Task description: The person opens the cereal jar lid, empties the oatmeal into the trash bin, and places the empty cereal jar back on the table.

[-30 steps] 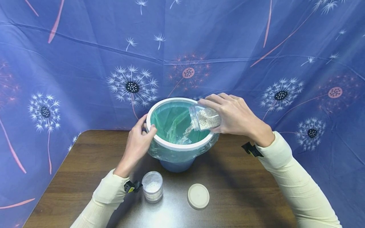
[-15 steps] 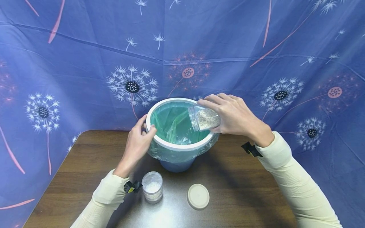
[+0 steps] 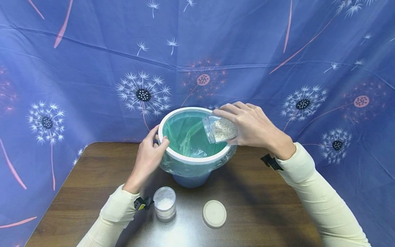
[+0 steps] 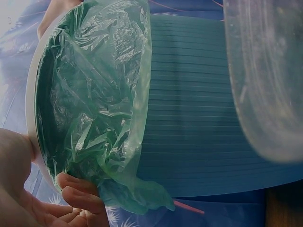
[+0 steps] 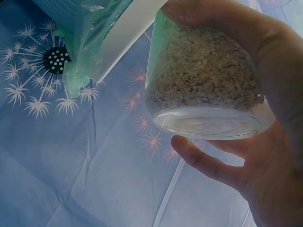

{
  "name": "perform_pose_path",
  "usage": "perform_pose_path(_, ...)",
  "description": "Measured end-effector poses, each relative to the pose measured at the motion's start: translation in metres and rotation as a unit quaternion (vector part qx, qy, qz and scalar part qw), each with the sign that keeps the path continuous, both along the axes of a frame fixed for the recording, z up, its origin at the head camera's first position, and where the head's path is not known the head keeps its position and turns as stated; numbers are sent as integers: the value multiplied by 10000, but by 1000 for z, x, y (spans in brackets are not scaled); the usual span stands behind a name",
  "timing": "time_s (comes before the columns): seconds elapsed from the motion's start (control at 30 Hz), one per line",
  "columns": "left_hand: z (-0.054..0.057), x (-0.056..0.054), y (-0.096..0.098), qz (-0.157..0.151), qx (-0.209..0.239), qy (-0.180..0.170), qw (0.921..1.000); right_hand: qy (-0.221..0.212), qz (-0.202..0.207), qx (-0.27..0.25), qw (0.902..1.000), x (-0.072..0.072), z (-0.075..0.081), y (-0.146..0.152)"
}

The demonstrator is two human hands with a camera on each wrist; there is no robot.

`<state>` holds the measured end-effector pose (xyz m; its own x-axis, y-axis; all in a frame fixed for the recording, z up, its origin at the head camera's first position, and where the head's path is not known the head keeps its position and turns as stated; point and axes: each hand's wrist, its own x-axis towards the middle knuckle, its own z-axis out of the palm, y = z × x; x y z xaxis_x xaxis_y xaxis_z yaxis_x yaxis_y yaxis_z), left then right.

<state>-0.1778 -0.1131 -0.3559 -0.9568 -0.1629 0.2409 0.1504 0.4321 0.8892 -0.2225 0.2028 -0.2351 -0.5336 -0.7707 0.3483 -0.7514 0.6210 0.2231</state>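
Note:
In the head view a blue bin [image 3: 191,180] with a white rim stands on the table, lined with a thin green bag [image 3: 185,132] folded over its edge. My left hand [image 3: 148,154] grips the rim's left side, thumb over the top and fingers outside; the left wrist view shows its fingers [image 4: 81,198] against the bag. Above the bin's right side, my right hand [image 3: 253,125] holds a clear jar [image 3: 224,129] tipped with its mouth toward the inside. Pale, oat-like flakes [image 5: 203,71] lie in the jar. The bin's bottom is hidden.
A second clear jar [image 3: 165,204] with white contents stands uncovered before the bin, near my left wrist. To its right a round cream lid [image 3: 214,213] lies on the wooden table [image 3: 262,199]. A blue dandelion-print cloth [image 3: 247,51] hangs close behind.
One second ago flakes were falling from the jar's mouth into the bin; now no falling flakes show. The jar has shifted very slightly left. My left hand keeps its place.

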Motion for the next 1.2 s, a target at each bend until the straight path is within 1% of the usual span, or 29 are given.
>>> perform_pose_path(0.33,1,0,0,-11,-21,4,10000,43,-6,80,10000,0,1,-1)
perform_pose_path(0.77,0,-1,0,41,-42,-83,9999,36,-47,147,9999,0,1,-2)
perform_pose_path(1.2,0,-2,0,58,-35,-35,10000,-1,-69,295,9995,1,3,-4)
